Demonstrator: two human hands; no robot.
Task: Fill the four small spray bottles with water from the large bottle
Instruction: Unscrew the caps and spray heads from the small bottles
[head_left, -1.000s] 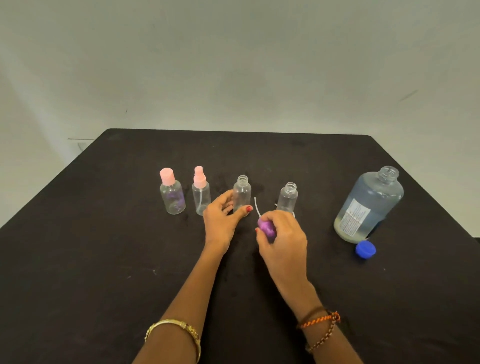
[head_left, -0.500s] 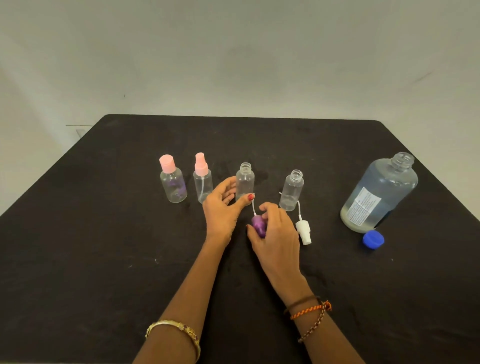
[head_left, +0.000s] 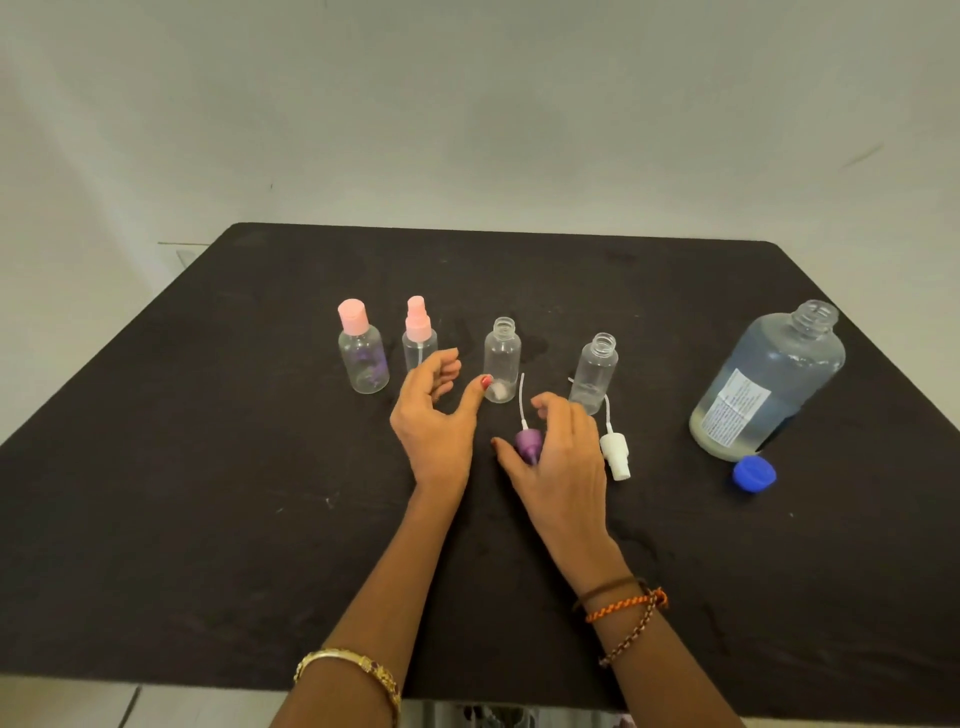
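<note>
Four small clear bottles stand in a row on the black table (head_left: 208, 467). The first bottle (head_left: 362, 358) has a pink flip cap and the second bottle (head_left: 418, 338) a pink spray head. The third bottle (head_left: 502, 358) and fourth bottle (head_left: 595, 371) are uncapped. A purple spray head (head_left: 525, 444) lies on the table with its tube pointing away. My right hand (head_left: 563, 457) hovers over it with loosened fingers. My left hand (head_left: 434, 421) is relaxed, its thumb tip beside the third bottle's base. The large bottle (head_left: 769, 384) stands uncapped at the right, holding water.
A white spray head (head_left: 615, 452) lies just right of my right hand, in front of the fourth bottle. The large bottle's blue cap (head_left: 753, 473) sits on the table in front of it. A pale wall rises behind the table's far edge.
My right hand has lowered the purple spray head onto the table and loosened its fingers. My left hand has let go of the third bottle and drawn back slightly.
</note>
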